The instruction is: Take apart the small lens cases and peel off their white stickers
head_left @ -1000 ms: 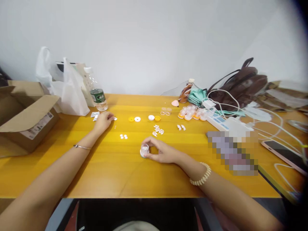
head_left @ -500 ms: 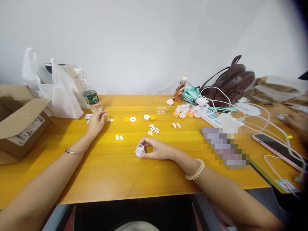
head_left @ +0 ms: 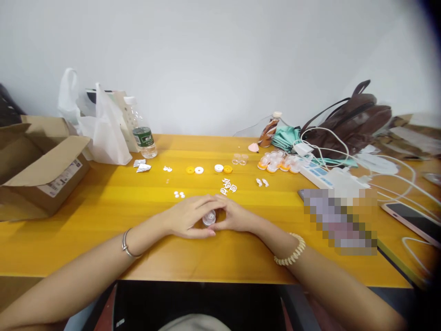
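A small clear round plastic cup (head_left: 208,218) stands on the table between both hands. My right hand (head_left: 237,215) grips its right side, thumb in front and fingers behind. My left hand (head_left: 188,217) curves round it from the left, the thumb at the front and the fingers reaching over its far side to meet the right fingers. Part of the cup is hidden by the fingers. Just behind lie several small white discs (head_left: 179,195) and white openwork pieces (head_left: 227,185). Farther back are yellow rings (head_left: 190,170) and white rings (head_left: 199,170).
A cardboard box (head_left: 44,170), a white plastic bag (head_left: 106,133) and a water bottle (head_left: 144,137) stand at left. Clear-and-orange assembled pieces (head_left: 275,162), a power strip (head_left: 315,174), cables and a brown backpack (head_left: 347,117) are at right. Clear rings (head_left: 240,159) lie at the back.
My left hand has come from the foil pieces at the back left to the cup and closed round it. My right hand has stayed on the cup. The view has shifted slightly left.
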The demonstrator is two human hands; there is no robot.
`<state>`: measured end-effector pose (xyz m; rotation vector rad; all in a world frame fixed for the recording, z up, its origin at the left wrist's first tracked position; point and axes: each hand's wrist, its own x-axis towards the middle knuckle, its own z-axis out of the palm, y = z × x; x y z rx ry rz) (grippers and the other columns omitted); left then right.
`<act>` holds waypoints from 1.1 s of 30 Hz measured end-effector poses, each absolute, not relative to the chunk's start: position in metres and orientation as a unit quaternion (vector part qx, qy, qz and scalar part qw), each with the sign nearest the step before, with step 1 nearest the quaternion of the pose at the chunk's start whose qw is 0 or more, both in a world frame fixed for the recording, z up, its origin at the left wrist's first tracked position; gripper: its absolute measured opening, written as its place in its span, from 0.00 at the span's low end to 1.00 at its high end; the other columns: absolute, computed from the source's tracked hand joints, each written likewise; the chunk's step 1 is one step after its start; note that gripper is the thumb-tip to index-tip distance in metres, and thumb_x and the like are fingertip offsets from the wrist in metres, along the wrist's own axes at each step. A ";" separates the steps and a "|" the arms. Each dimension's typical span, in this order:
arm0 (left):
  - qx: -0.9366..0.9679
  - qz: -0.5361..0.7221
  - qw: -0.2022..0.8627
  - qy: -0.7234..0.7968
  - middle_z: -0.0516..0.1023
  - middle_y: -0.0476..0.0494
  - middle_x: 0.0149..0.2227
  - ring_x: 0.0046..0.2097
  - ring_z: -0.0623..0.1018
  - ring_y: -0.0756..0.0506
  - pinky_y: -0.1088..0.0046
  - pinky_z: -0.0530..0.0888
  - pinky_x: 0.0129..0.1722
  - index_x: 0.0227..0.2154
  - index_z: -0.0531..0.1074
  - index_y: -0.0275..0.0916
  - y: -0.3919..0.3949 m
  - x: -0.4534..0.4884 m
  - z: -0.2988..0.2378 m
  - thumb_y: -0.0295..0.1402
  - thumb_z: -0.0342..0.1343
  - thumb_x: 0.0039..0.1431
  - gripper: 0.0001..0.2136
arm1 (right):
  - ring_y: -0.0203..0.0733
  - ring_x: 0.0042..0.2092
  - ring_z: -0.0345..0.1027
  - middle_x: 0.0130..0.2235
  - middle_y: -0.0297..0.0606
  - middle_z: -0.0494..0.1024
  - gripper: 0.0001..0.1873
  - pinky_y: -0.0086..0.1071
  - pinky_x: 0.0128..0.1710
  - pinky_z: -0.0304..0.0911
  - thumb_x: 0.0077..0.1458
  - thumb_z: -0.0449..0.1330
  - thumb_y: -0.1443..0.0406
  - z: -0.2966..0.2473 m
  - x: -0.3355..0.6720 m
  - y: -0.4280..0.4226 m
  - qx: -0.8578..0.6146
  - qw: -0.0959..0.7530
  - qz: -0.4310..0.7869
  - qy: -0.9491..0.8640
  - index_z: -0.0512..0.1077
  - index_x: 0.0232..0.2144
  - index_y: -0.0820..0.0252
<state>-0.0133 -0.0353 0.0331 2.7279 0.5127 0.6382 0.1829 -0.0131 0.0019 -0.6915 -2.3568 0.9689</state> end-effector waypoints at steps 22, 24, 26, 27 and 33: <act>0.874 0.200 0.275 0.347 0.68 0.49 0.30 0.31 0.69 0.48 0.75 0.65 0.31 0.28 0.63 0.37 -0.030 -0.009 0.008 0.33 0.59 0.42 0.12 | 0.38 0.28 0.67 0.28 0.33 0.73 0.12 0.28 0.26 0.55 0.51 0.56 0.58 0.012 0.169 -0.040 -0.407 0.205 0.221 -0.862 0.59 0.34 0.56; 0.869 0.204 0.289 0.347 0.68 0.50 0.29 0.31 0.69 0.49 0.75 0.65 0.31 0.27 0.62 0.37 -0.029 -0.009 0.008 0.32 0.59 0.41 0.11 | 0.40 0.29 0.69 0.30 0.35 0.75 0.10 0.29 0.27 0.57 0.51 0.55 0.60 0.012 0.169 -0.040 -0.395 0.200 0.208 -0.872 0.60 0.35 0.57; 0.866 0.204 0.295 0.349 0.68 0.51 0.28 0.30 0.68 0.49 0.76 0.65 0.31 0.26 0.62 0.37 -0.029 -0.009 0.009 0.32 0.59 0.41 0.11 | 0.41 0.31 0.70 0.32 0.37 0.75 0.10 0.29 0.29 0.58 0.52 0.55 0.61 0.013 0.170 -0.040 -0.384 0.196 0.197 -0.881 0.60 0.36 0.57; 0.865 0.203 0.295 0.350 0.69 0.51 0.28 0.30 0.68 0.50 0.76 0.65 0.31 0.26 0.62 0.37 -0.028 -0.009 0.010 0.32 0.60 0.41 0.11 | 0.41 0.32 0.70 0.32 0.38 0.75 0.10 0.29 0.29 0.58 0.52 0.54 0.61 0.013 0.170 -0.040 -0.379 0.195 0.192 -0.884 0.61 0.37 0.58; 0.869 0.202 0.292 0.346 0.70 0.51 0.29 0.31 0.69 0.50 0.77 0.63 0.30 0.26 0.64 0.37 -0.029 -0.007 0.010 0.31 0.59 0.41 0.10 | 0.40 0.31 0.67 0.31 0.39 0.74 0.08 0.30 0.29 0.58 0.52 0.54 0.63 0.014 0.170 -0.038 -0.358 0.179 0.167 -0.901 0.62 0.35 0.60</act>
